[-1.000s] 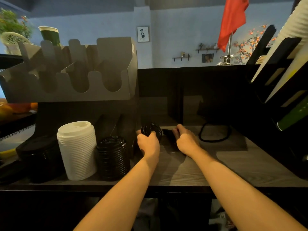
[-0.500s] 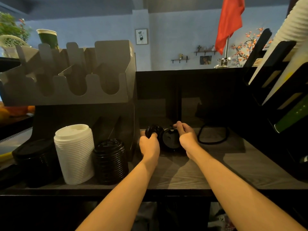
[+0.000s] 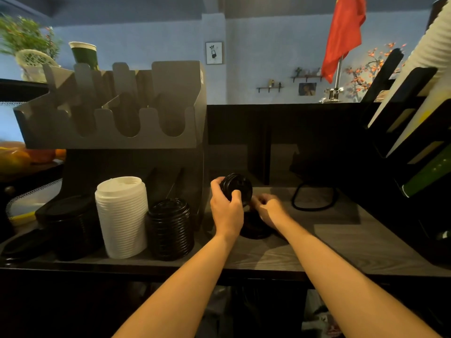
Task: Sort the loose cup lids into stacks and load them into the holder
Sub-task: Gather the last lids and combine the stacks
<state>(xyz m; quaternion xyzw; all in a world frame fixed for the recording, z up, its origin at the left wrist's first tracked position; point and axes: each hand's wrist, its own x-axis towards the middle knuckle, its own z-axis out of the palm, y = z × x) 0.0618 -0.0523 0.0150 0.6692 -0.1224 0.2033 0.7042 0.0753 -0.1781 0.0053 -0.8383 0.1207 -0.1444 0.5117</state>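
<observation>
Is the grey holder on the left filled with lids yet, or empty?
Empty, as far as shows: the holder's front cutouts reveal only bare grey walls, and the white stack stands below it.

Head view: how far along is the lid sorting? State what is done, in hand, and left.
Done: a white stack and a black stack stand on the counter. In hand: the left hand grips small black lids; the blurred right hand hovers over loose lids. Left: the holder shows no lids in its slots.
</observation>
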